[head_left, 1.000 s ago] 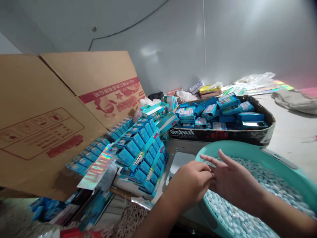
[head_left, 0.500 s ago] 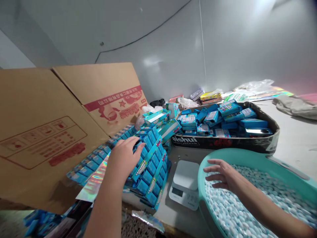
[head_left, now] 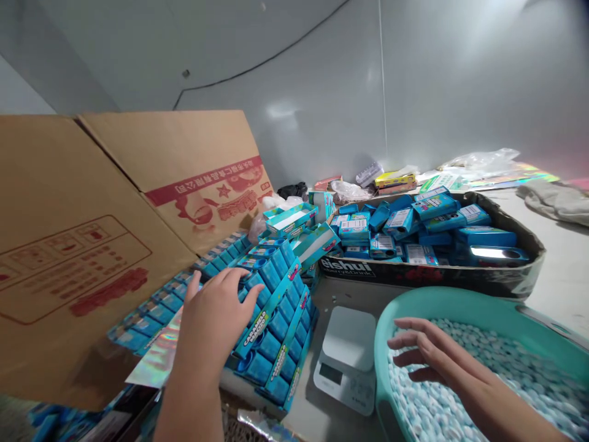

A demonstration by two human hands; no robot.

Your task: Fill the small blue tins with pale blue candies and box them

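Note:
My left hand [head_left: 216, 313] rests on or just above the top tray of a stack of blue display trays [head_left: 276, 334] printed CARAMELO MASTICO. Its thumb and fingers are apart, curved over small blue boxes [head_left: 271, 270] in that tray. Contact under the fingertips is hidden. My right hand [head_left: 427, 350] is held over a turquoise basin [head_left: 384, 344] filled with pale blue and white candies [head_left: 414, 399]. Those fingers are stretched and spread, holding nothing. Between the stack and the basin lies a white digital scale [head_left: 350, 341] with a bare platform.
A black carton tray [head_left: 359, 270] heaped with blue boxes [head_left: 432, 205] stands behind the basin. On the left rises a large brown carton [head_left: 115, 258] with a shiny sheet [head_left: 159, 353] before it. Unfilled blue trays [head_left: 294, 218] lie behind the stack.
The view has shifted slightly, with the basin and scale now lower in the picture. My left hand stays at the stack, and my right hand stays over the candies with fingers spread.

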